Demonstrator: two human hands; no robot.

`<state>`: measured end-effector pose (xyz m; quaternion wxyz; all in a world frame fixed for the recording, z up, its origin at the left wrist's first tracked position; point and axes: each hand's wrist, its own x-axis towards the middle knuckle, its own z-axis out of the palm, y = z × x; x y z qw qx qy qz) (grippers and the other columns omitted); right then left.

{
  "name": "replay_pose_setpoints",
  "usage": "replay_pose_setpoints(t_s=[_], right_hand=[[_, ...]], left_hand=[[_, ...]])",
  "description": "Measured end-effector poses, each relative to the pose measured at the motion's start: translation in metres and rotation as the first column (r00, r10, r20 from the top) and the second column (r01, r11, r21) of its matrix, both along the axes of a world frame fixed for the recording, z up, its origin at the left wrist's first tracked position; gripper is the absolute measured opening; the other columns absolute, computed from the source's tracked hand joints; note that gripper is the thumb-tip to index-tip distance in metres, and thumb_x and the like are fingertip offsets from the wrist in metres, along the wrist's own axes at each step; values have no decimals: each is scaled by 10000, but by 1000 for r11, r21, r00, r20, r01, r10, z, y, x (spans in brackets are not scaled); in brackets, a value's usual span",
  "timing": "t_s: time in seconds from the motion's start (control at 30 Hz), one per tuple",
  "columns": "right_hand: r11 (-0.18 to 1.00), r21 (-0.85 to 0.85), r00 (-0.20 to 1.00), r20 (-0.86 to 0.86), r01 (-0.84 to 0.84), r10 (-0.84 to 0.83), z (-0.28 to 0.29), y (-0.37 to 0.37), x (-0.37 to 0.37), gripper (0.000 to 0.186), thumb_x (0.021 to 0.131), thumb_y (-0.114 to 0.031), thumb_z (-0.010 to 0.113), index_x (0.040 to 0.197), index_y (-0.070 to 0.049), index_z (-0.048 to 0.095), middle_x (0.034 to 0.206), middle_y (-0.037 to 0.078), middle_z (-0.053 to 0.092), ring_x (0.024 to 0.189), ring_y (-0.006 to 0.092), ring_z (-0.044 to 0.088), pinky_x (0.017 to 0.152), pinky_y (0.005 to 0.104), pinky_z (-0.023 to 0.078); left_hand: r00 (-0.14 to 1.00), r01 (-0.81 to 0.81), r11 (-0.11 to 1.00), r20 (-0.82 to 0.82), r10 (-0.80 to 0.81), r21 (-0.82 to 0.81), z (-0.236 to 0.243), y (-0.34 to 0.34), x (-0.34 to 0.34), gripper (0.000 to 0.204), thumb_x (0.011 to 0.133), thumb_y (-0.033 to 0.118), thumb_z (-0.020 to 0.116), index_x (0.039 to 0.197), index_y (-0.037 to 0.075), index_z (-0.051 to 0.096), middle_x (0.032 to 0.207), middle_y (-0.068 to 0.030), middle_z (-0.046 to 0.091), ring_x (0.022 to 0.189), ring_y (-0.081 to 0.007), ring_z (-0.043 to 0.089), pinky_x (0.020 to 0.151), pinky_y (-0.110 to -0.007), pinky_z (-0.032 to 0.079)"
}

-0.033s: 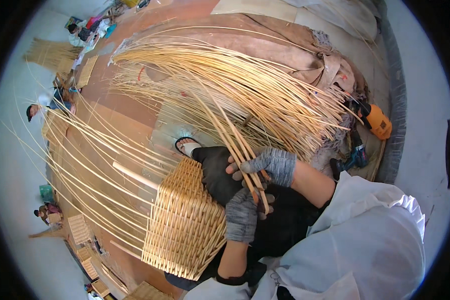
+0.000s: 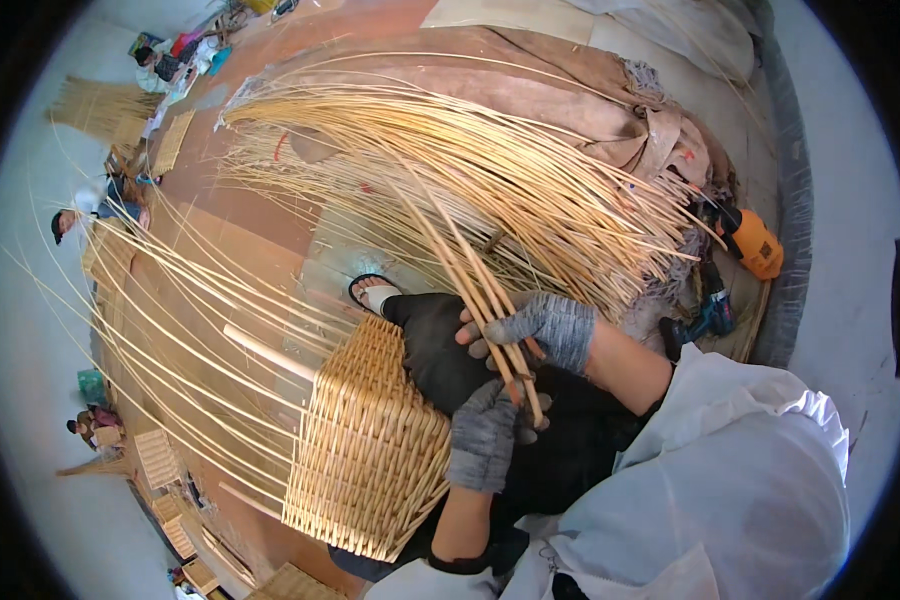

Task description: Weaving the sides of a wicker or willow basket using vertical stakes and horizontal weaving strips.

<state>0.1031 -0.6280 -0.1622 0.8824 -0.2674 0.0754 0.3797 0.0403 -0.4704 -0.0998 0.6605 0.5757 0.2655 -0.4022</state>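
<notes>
Right hand point(image 2: 535, 330), grey knitted glove: fingers closed around a few held rods point(image 2: 482, 303), partway along, near their thick ends. Left hand point(image 2: 485, 425), matching glove, just below: fingers curled and gripping at the butt ends of the same rods (the exact contact of each fingertip is hidden, so I cannot tell it). The held rods slant from my grip up and to the left, over my dark trousers point(image 2: 435, 350), their far parts crossing in front of the pile.

Just left of my left hand, a woven basket point(image 2: 365, 445) rests tilted against my legs. Long pale stakes point(image 2: 205, 365) fan out from its left edge, and among them sticks a thicker pale stick point(image 2: 268, 352).

Near the upper end of the basket, my foot point(image 2: 375, 295) shows in a dark sandal. Beyond it, a large pile of rods point(image 2: 530, 165) lies beside brown cloth point(image 2: 560, 95). At the pile's right end: an orange-and-black tool point(image 2: 755, 245) and a blue-and-black drill point(image 2: 713, 312).

Far left, well apart: three co-workers, the middle one point(image 2: 120, 205) beside woven work, and woven panels point(image 2: 158, 457) on the floor.
</notes>
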Motion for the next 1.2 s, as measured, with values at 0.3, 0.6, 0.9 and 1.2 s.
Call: replay_pose_setpoints(t_s=[0.3,0.6,0.9,1.2], right_hand=[[996,-74,999,-4,41,-42,-4,2,-1,515,729,-64,726,1175,12,479,1057,149,628,948,253,619,824,385,517],[991,-128,999,-2,37,-38,-9,-6,-8,512,725,-68,735,1175,17,508,1068,155,628,899,231,631,802,352,518],[855,-515,955,280,59,102,20,-3,-24,447,719,-164,763,1111,-34,592,991,33,668,919,110,589,831,268,475],[836,-542,877,357,-85,321,76,51,-126,450,749,-265,696,1098,-25,542,961,141,630,884,220,607,789,327,490]], left_hand=[[959,242,964,-182,-219,113,4,-12,-14,300,841,281,640,1019,42,605,764,-43,664,583,-72,570,507,-190,428],[996,-10,959,-92,-17,-285,-2,9,-1,416,889,86,528,1275,-19,414,1109,-163,583,950,-201,594,835,-290,487],[983,176,984,39,-177,18,6,-9,-2,376,859,263,614,1083,-36,573,957,-127,646,865,-215,630,779,-320,518],[936,-316,912,72,345,-260,33,26,22,621,863,391,578,1295,-6,374,1026,-123,589,754,-175,577,683,-345,516]])
